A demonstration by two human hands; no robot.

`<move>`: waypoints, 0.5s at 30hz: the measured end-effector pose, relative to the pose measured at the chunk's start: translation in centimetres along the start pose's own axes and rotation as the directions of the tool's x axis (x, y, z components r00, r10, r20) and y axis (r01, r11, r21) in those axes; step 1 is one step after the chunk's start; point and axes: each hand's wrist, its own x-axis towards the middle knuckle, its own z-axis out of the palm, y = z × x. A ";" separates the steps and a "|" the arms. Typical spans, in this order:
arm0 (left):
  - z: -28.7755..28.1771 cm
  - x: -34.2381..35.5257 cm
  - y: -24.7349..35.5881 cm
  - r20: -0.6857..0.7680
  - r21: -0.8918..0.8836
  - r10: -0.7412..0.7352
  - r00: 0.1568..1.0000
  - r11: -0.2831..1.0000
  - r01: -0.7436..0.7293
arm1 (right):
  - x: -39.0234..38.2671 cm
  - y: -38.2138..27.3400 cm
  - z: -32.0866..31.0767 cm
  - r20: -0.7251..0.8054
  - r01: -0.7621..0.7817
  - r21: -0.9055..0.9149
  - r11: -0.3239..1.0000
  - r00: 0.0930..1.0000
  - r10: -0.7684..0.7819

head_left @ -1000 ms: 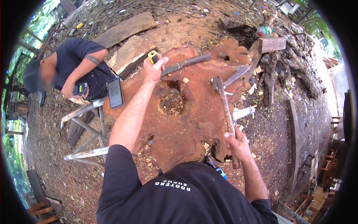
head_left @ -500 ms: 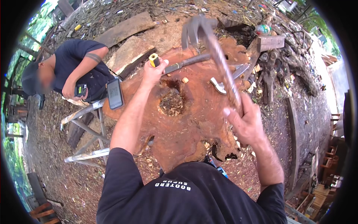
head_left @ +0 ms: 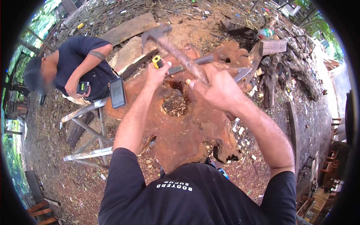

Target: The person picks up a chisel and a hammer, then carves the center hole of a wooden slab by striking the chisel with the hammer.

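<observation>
My left hand (head_left: 155,77) is wrapped around the yellow-and-black handle of a chisel (head_left: 157,60), its top end sticking up above my fist; the blade is hidden. My right hand (head_left: 215,88) grips the brown handle of a claw hammer (head_left: 183,60). The hammer head is raised just beyond the top of the yellow handle, apart from it. Below both hands lies a reddish-brown wood slab (head_left: 187,129) with an irregular hollow (head_left: 175,101) holding wood chips, right beside my left hand.
A long dark-handled tool (head_left: 204,60) and a metal blade (head_left: 243,74) lie on the slab. A phone (head_left: 117,93) rests at its left edge, near a seated co-worker (head_left: 82,63) holding a small device. Metal trestle legs (head_left: 88,153), roots (head_left: 275,71) and scattered chips surround it.
My right hand has swung the hammer left and away from me, bringing its head closer to the chisel. My left hand has stayed nearly in place.
</observation>
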 end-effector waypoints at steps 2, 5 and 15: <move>-0.7 -0.2 0.3 -0.004 -0.001 -0.005 1.000 1.000 0.005 | -0.4 -3.1 -3.6 -0.075 0.029 0.111 0.993 0.997 -0.021; -0.5 -0.2 0.7 0.021 -0.027 -0.033 0.999 0.999 0.033 | -0.5 -4.2 -4.0 -0.277 0.166 0.279 0.946 0.957 -0.087; 0.0 -0.3 1.3 0.015 0.061 -0.057 0.998 0.997 0.056 | 2.3 -1.1 -0.4 0.033 -0.032 -0.057 0.998 0.999 0.034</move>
